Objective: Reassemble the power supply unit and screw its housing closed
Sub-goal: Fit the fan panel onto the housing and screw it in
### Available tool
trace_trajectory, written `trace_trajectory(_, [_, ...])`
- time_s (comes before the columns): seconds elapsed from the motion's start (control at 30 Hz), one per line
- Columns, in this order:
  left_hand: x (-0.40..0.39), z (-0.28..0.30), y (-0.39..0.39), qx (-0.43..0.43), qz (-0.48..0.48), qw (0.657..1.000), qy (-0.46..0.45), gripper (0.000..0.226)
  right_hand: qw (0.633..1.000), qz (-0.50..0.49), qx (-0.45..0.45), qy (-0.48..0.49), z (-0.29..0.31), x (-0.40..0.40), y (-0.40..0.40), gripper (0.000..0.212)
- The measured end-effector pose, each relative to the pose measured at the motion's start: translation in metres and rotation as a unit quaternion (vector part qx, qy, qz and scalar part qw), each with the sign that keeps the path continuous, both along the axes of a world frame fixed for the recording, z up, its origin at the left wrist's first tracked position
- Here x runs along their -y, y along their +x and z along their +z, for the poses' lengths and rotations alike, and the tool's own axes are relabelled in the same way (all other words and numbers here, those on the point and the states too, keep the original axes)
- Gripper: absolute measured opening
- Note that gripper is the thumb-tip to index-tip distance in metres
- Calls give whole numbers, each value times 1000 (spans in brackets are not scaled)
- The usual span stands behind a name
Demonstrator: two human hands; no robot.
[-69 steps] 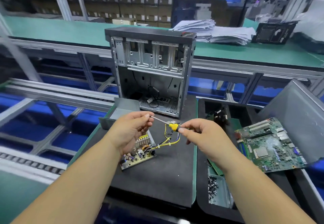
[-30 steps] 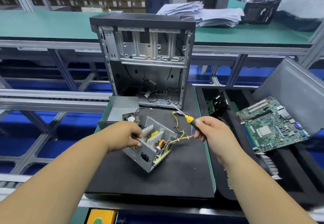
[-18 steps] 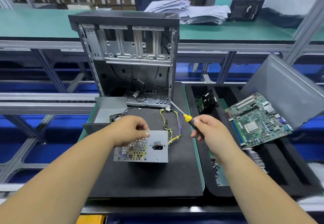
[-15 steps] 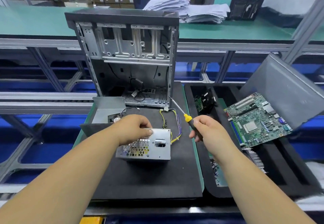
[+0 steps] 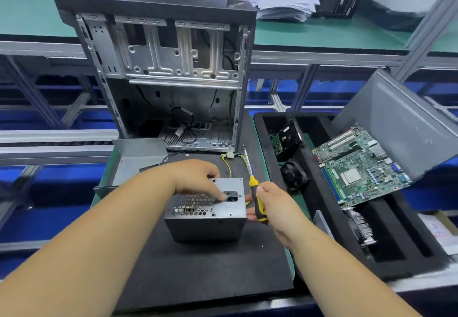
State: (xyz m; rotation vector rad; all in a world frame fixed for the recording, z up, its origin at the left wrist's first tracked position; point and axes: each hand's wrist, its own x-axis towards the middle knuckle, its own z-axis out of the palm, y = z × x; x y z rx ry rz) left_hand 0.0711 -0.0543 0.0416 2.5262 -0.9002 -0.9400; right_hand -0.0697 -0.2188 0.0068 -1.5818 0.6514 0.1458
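Note:
The grey power supply unit (image 5: 205,220) stands on the black foam mat (image 5: 198,272), its perforated face with the power socket turned up. My left hand (image 5: 195,177) lies on top of that face, fingers curled over its far edge and thumb near the socket. My right hand (image 5: 270,202) grips a yellow-and-black screwdriver (image 5: 255,195), shaft pointing away, and its fingertips touch the unit's right side. Yellow wires (image 5: 233,160) trail from behind the unit. The grey housing cover (image 5: 138,158) lies open at the mat's far left.
An open computer case (image 5: 163,73) stands upright at the mat's far edge. To the right a black foam tray (image 5: 371,244) holds a motherboard (image 5: 359,165), a small fan (image 5: 295,175) and a card (image 5: 285,138). A grey panel (image 5: 401,123) leans over it.
My left hand has turned the unit over, from circuit board showing to perforated face up, and drawn it nearer. My right hand with the screwdriver has come in against its right side.

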Motion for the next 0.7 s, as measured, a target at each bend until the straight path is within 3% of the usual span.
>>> trace_trajectory(0.27, [23, 8, 17, -122, -113, 985, 35, 37, 998, -43, 6, 44, 6, -5, 5, 26])
trace_trajectory(0.47, [21, -1, 21, -243, -93, 965, -24, 30, 997, -48, 12, 59, 3, -4, 4, 27])
trace_trajectory(0.7, [22, -3, 24, -281, -96, 954, -32, 29, 996, -43, 20, 79, 5, -5, 8, 26])
